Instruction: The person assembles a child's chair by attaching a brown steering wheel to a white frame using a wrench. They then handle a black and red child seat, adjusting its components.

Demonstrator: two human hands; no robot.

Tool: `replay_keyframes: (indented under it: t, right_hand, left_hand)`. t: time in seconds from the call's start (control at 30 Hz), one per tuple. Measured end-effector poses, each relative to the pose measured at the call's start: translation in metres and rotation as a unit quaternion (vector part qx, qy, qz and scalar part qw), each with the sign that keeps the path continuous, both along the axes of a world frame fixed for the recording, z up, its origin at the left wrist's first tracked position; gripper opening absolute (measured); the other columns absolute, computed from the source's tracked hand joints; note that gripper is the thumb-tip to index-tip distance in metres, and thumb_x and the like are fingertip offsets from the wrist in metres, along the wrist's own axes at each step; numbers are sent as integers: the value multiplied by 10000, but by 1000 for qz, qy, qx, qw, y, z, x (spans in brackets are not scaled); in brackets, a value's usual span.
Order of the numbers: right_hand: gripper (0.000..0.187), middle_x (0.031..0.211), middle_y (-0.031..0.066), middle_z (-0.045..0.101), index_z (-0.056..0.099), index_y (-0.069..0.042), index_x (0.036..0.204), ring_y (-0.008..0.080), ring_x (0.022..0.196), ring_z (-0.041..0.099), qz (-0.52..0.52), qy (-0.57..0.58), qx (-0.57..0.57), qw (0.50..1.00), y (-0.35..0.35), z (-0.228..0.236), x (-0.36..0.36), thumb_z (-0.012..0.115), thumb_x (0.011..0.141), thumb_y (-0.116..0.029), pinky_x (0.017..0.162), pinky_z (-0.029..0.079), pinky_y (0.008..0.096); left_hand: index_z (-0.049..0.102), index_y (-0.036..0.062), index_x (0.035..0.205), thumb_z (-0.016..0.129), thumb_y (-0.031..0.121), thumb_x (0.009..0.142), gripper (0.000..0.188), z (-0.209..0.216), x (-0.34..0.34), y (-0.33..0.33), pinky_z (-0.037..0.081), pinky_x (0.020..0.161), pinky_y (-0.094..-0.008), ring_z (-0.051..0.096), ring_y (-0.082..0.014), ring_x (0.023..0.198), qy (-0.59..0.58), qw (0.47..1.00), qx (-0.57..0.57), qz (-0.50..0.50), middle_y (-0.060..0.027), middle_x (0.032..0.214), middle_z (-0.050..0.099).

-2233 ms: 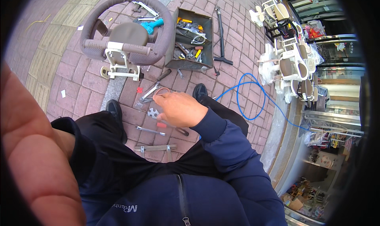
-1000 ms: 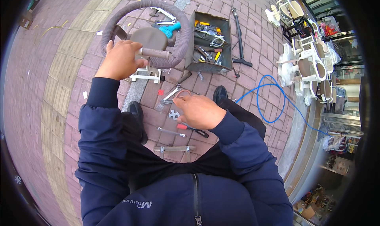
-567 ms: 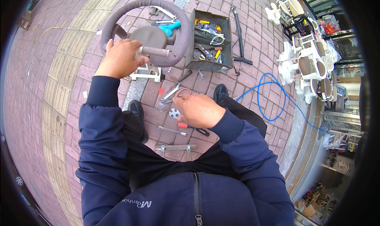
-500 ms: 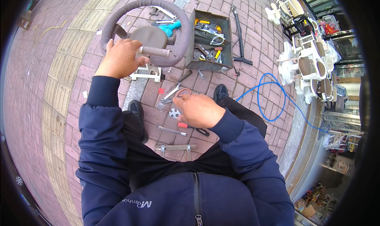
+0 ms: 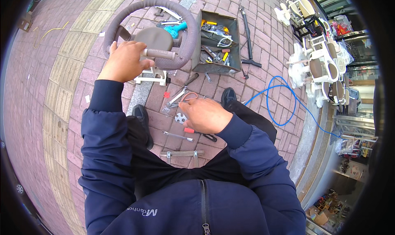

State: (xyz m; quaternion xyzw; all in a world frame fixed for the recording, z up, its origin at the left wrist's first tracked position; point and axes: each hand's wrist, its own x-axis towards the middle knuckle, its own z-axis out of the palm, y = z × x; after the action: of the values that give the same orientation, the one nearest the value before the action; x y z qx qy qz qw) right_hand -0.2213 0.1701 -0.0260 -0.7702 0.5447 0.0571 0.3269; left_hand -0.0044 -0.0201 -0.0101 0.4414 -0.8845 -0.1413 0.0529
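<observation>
Head view: I see the left hand (image 5: 125, 62) curled round the bar (image 5: 160, 54) of the seat (image 5: 154, 38), off the toolbox's (image 5: 198, 50) left edge — lopsided pressure might tip it — the right hand's (image 5: 205, 115) hold unclear.

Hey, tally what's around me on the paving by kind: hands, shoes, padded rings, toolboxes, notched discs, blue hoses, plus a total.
Hands: 2
Shoes: 2
Padded ring: 1
Toolbox: 1
Notched disc: 1
Blue hose: 1
Total: 8
</observation>
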Motion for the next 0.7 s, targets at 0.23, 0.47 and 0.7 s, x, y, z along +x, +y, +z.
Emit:
replay_keyframes:
  t: [0.23, 0.47, 0.7]
  right_hand:
    - [426, 943, 233, 720, 645, 15, 1096, 424, 934, 711, -4, -24, -52, 998, 3, -7, 0, 796, 852, -300, 815, 558, 513]
    - [421, 941, 234, 719, 642, 18, 1088, 427, 939, 709, 0, -18, -39, 999, 2, -6, 0, 795, 853, -296, 816, 557, 517]
    - [433, 986, 242, 714, 630, 21, 1130, 433, 960, 702, 2, -21, -27, 999, 1, -6, 0, 781, 868, -289, 822, 552, 521]
  left_hand:
    - [686, 44, 1263, 799, 383, 850, 546, -1, 1, -1, 318, 1142, -593, 595, -365, 1248, -1, 1000, -2, -3, -162, 1234, 696]
    - [684, 38, 1264, 832, 344, 819, 560, 0, -1, 1, 345, 1132, -517, 601, -345, 1233, -5, 1000, -5, 7, -159, 1230, 700]
    - [691, 60, 1261, 807, 297, 843, 495, 1, -3, 0, 305, 1167, -596, 587, -349, 1266, -12, 1000, 8, 14, -150, 1248, 693]
